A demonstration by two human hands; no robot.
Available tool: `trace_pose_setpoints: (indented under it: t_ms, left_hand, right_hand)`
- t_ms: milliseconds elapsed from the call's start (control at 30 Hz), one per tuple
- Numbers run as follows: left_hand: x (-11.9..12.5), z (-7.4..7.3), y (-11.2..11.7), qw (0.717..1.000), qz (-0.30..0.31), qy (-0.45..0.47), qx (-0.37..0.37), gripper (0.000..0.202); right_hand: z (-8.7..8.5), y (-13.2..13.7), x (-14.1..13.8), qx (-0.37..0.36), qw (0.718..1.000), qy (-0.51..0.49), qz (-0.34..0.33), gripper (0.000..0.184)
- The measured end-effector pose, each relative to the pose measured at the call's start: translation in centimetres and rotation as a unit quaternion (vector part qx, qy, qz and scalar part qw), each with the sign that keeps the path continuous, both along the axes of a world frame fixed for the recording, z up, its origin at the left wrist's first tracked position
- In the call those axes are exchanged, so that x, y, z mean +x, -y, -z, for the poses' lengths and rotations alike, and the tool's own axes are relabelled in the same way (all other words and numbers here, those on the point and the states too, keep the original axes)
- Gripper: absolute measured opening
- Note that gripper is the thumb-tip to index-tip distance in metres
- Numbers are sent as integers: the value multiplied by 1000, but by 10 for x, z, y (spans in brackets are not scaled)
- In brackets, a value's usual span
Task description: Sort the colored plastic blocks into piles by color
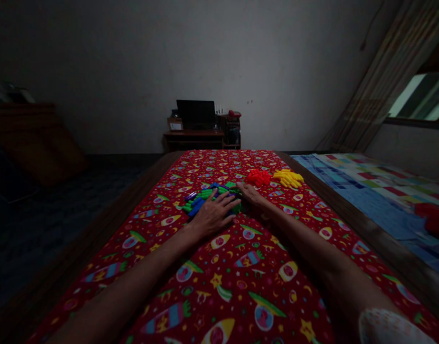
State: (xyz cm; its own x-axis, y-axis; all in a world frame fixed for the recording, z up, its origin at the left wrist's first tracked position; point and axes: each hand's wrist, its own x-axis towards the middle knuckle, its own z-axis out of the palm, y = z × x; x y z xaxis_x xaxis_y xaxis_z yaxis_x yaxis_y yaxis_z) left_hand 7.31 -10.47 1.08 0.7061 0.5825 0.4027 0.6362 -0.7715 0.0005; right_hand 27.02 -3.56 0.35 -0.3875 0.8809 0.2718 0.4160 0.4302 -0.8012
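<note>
Left hand point(212, 213) spread over mixed-colour pieces point(197, 203), right hand point(251, 195) outstretched beside them, red pieces point(258, 177) nearby

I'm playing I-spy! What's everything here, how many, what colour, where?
Rocket-print cloth: one, red, centre
Mixed pieces: one pile, blue, green, purple, on cloth
Red pieces: one pile, red, farther right
Yellow pieces: one pile, yellow, beside red
Wall: one, grey, back
Desk: one, brown, far end
Monitor: one, black, on desk
Carton: one, brown, left of monitor
Telephone: one, red, right of monitor
Cabinet: one, brown, far left
Window: one, pale, far right
Curtain: one, beige, beside window
Patchwork bedding: one spread, multicoloured, right
Left hand: one, bare, over mixed pieces
Right hand: one, bare, at their edge
</note>
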Motion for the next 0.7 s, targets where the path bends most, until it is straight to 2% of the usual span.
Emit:
trace_pose_setpoints:
  t_ms: [133, 233, 300, 367, 500, 600, 700]
  left_hand:
    - [-15, -1, -15, 988, -95, 114, -44, 37]
    - [-32, -2, -30, 968, -135, 203, -68, 38]
    - [-45, 0, -38, 953, -164, 246, -72, 42]
    - [-58, 5, -43, 937, -202, 277, -72, 46]
    - [-75, 23, -41, 905, -270, 310, -113, 48]
    - [-78, 30, -38, 897, -272, 318, -142, 48]
    - [-78, 29, -38, 899, -247, 332, -141, 45]
  right_hand:
    - [-1, 30, 15, -18, 1000, -20, -2, 67]
    - [-2, 45, 16, 51, 998, -6, 42, 53]
    - [-1, 53, 11, 94, 994, 15, 46, 42]
    - [2, 59, 5, 121, 991, 59, 18, 36]
    - [8, 68, -2, 167, 974, 149, -46, 42]
    - [5, 71, 0, 174, 970, 156, -61, 39]
    - [-6, 69, 3, 160, 976, 139, -54, 37]
